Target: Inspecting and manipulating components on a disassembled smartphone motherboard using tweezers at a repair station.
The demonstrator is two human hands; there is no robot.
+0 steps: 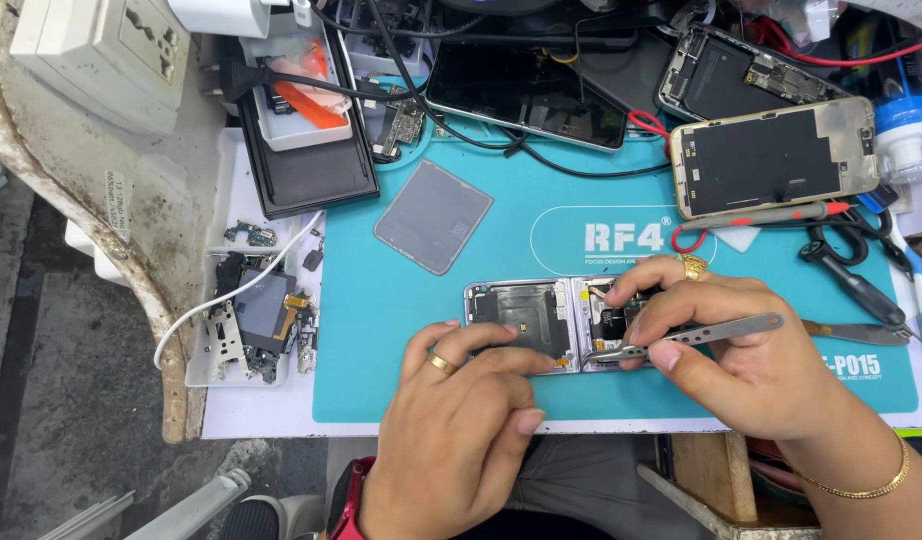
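Hands [581,390] work on teal mat [431,340], cluttered bench.

Near edge of the opened foldable phone [526,310] under both hands; tweezer tips [599,355] too small.

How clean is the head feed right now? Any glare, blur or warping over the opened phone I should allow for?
Head view: even, soft light, only faint shadows under the left hand and right hand; the opened foldable phone and tweezers are sharp; mild sheen on the teal mat and the dark screen; edges bow slightly, the wall socket looks stretched.
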